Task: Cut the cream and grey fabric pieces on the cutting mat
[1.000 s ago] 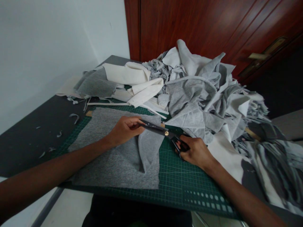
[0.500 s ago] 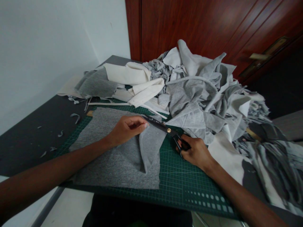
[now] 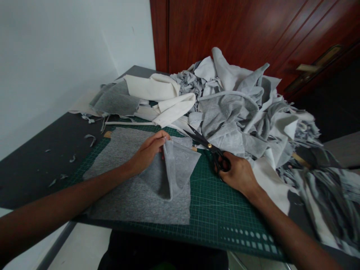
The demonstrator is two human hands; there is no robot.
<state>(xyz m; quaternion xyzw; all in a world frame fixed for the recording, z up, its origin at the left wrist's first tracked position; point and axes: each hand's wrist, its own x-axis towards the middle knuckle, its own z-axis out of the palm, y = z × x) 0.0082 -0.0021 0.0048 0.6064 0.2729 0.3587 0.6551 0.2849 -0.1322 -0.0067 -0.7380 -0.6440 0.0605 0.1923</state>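
My left hand (image 3: 153, 149) pinches the upper edge of a light grey piece of fabric (image 3: 181, 165), lifting part of it into a fold. Beneath it a larger heather-grey fabric sheet (image 3: 135, 206) lies flat on a green cutting mat (image 3: 213, 210). My right hand (image 3: 237, 170) grips the black handles of a pair of scissors (image 3: 209, 145). The scissor blades are slightly parted and point up and left, apart from the held fabric, near the edge of the scrap pile.
A large heap of grey and white fabric scraps (image 3: 233, 112) fills the back right of the table. Cream fabric pieces (image 3: 152, 88) lie at the back left. Small offcuts (image 3: 90, 139) dot the dark tabletop (image 3: 36, 157). A wooden door (image 3: 225, 30) stands behind.
My right hand has drawn the scissors right, away from the fabric's top edge, and the blades have parted. My left hand has shifted slightly left and up with the fabric fold.
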